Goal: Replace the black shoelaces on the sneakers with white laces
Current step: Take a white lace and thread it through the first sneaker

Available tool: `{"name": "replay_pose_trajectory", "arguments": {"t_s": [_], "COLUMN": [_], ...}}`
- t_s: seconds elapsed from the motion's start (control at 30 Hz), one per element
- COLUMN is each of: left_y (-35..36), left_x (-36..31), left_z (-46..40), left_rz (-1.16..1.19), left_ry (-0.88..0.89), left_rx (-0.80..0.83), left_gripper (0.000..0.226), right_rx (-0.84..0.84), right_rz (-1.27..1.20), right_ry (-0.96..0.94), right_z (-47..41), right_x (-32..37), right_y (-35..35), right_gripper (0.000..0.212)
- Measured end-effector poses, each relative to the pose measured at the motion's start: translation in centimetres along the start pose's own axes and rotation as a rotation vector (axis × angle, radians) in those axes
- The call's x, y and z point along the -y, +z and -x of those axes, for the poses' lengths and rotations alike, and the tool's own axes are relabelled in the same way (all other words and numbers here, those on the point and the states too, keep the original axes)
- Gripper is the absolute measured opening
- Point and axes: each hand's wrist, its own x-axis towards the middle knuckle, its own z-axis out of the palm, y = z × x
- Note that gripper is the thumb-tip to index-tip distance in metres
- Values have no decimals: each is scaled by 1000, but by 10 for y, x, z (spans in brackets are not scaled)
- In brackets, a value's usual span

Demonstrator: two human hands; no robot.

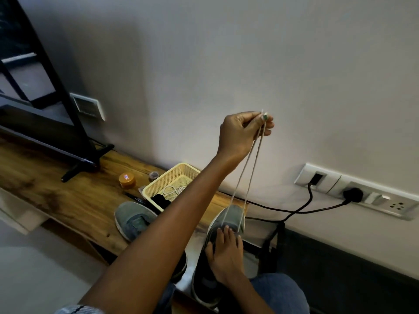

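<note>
holding both ends of the white lace (pixel 247 168) up high with our left hand (pixel 240 134), pinched between thumb and fingertips right up near the wall, so the two strands run down taut to the front of the right-side sneaker (pixel 226 225). that grey sneaker sits at the near edge of the wooden shelf (pixel 68 196), toe pointing at the wall, and our right hand (pixel 224 254) rests on top of it with fingers laid fairly straight over the tongue area, pressing it down rather than gripping anything

the other sneaker (pixel 133 220) is just to the left, partly hidden under our left forearm, and we can't see any lace on it from here. behind it there's a cream plastic basket (pixel 163 180) with a coiled white lace (pixel 174 190) inside and a dark bundle (pixel 162 200) at its near corner, probably the black laces but it's too dark to tell

also on the shelf: a small orange jar (pixel 127 180), a pen (pixel 136 198) beside the basket, and a tv stand foot (pixel 88 164) further left. black cables run to the wall sockets (pixel 353 191) on the right
</note>
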Motion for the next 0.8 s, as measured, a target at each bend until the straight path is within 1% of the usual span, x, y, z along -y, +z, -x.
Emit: {"name": "replay_pose_trajectory", "arguments": {"t_s": [0.03, 0.1, 0.2, 0.3, 0.4, 0.43, 0.5, 0.53, 0.57, 0.6, 0.67, 0.73, 0.8], "left_y": [0, -1, -3, -3, -4, -4, -6, -7, -8, -8, -11, -13, -14], "left_x": [0, 0, 0, 2, 1, 2, -2, -1, -1, -4, -15, -22, -25], "left_z": [0, 0, 3, 7, 8, 10, 13, 13, 12, 12, 12, 12, 13], "left_rz": [-2, -9, 0, 5, -6, -13, -43, -56, -75, -91, -146, -193, -213], "left_ry": [1, 6, 10, 18, 8, -1, 0, -4, -6, -5, 11, 18, 23], "left_rx": [6, 28, 41, 45, 69, 75, 89, 98, 103, 111, 135, 157, 162], "left_gripper": [20, 19, 19, 18, 16, 16, 17, 17, 18, 19, 19, 17, 16], "right_rx": [-16, 42, 71, 104, 222, 278, 362, 364, 319, 208, -102, -382, -632], "right_rz": [-21, -85, -107, -100, -65, -60, -72, -66, -62, -85, -212, -441, -723], "right_ry": [-25, -27, 2, 31, 42, 42, 45, 36, 20, 1, -7, 43, 56], "right_z": [-2, -3, -2, -5, -12, -14, -13, -13, -11, -7, 2, 5, 4], "right_x": [0, -1, 0, -2, -3, -5, -6, -7, -8, -10, -5, 2, 8], "right_y": [2, 2, -5, -6, -12, -12, -19, -21, -25, -34, -62, -94, -131], "right_gripper": [85, 100, 101, 93, 62, 56, 59, 60, 59, 53, 34, 20, 13]}}
